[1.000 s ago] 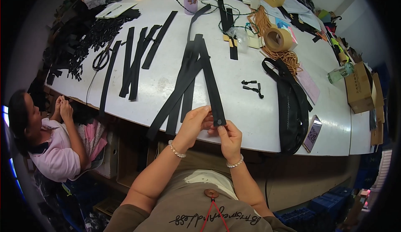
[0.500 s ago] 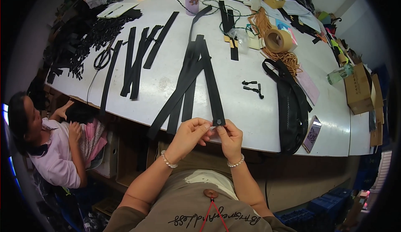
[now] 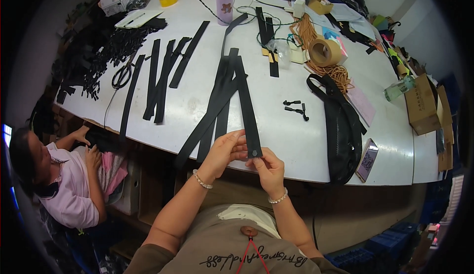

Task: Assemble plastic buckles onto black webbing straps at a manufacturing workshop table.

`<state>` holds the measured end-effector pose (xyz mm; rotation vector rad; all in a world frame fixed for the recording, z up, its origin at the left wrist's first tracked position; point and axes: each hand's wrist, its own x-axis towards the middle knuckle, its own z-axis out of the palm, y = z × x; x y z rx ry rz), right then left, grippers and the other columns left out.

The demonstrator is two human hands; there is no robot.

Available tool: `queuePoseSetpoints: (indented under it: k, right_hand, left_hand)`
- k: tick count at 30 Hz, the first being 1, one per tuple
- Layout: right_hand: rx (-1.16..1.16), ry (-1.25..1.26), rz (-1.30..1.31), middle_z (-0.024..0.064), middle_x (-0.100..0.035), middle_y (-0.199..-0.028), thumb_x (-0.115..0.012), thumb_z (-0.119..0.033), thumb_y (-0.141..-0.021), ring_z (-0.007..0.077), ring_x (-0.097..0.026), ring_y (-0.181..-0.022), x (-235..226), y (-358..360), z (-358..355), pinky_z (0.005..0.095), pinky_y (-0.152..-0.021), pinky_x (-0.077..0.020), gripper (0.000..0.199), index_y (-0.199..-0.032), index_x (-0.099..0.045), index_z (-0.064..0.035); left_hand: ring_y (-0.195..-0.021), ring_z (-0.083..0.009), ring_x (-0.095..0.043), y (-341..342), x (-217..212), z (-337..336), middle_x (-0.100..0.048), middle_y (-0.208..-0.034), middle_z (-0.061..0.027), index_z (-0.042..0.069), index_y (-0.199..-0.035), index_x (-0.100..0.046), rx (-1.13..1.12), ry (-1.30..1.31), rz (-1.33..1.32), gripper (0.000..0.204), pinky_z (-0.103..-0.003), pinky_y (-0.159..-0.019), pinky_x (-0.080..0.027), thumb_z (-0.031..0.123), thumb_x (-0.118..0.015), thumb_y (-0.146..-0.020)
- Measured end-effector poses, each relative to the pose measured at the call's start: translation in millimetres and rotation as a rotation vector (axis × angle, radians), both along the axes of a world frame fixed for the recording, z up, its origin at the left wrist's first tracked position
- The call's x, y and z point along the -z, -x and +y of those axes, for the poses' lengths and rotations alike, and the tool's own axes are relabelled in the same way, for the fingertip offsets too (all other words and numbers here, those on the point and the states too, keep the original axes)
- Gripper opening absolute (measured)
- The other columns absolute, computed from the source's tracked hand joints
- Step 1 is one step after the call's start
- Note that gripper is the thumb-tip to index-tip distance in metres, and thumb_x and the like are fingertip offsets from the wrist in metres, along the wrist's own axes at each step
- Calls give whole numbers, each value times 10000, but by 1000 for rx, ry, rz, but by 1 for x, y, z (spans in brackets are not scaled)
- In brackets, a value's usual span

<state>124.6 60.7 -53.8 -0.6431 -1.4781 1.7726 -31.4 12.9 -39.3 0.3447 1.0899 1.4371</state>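
Note:
A black strap (image 3: 248, 111) runs from the pile toward me, with a small grey round piece (image 3: 254, 153) near its close end. My left hand (image 3: 224, 153) is closed on the strap's left edge, a little above that piece. With thumb and fingers, my right hand (image 3: 269, 170) pinches the strap's bottom end; its fingertips are partly hidden. Several more black straps (image 3: 207, 111) lie crossed beneath and left of it. Small black zip-puller-like pieces (image 3: 297, 108) rest on the table to the right.
A black bag (image 3: 340, 131) and a phone (image 3: 367, 160) lie along the right front edge. More straps (image 3: 153, 79), scissors (image 3: 122, 76) and a heap of black pieces (image 3: 106, 52) are at left. Farther back stand a bottle (image 3: 224, 2) and tape roll (image 3: 324, 52). A person (image 3: 69, 175) sits left.
My left hand has slid up the strap's left edge, away from the tip. My right hand is slightly lower, and the strap's end has come nearer to me.

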Motion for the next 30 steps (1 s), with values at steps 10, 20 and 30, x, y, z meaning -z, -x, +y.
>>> queuePoseSetpoints:
  k: [10, 20, 30]
  right_hand:
    - [-32, -78, -45, 45, -571, -896, -534, 3, -901, 95, -556, -747, 5, -2, 1, 217, -674, -472, 92, -962, -596, 34]
    - [35, 86, -30, 42, -599, -877, -494, -40, -930, 90, -555, -729, 4, 4, 6, 219, -679, -463, 128, -952, -594, 37]
    - [-469, -310, 27, 96, -609, -860, -552, 22, -841, 192, -582, -758, -47, -27, -27, 285, -708, -469, 89, -908, -610, 33]
  left_hand:
    - [-590, -36, -493, -4, -9, 5, -578, -687, 17, 25, -859, -669, 177, 76, 214, 325, -172, -502, -379, 330, -577, -921]
    - [-508, -38, -483, -18, -9, 24, -613, -666, -2, -16, -956, -678, 55, 71, 166, 285, -167, -444, -326, 258, -623, -898]
    - [-512, -32, -436, -3, 6, 34, -612, -692, 25, 37, -948, -709, -6, 108, 300, 237, -175, -469, -365, 255, -650, -878]
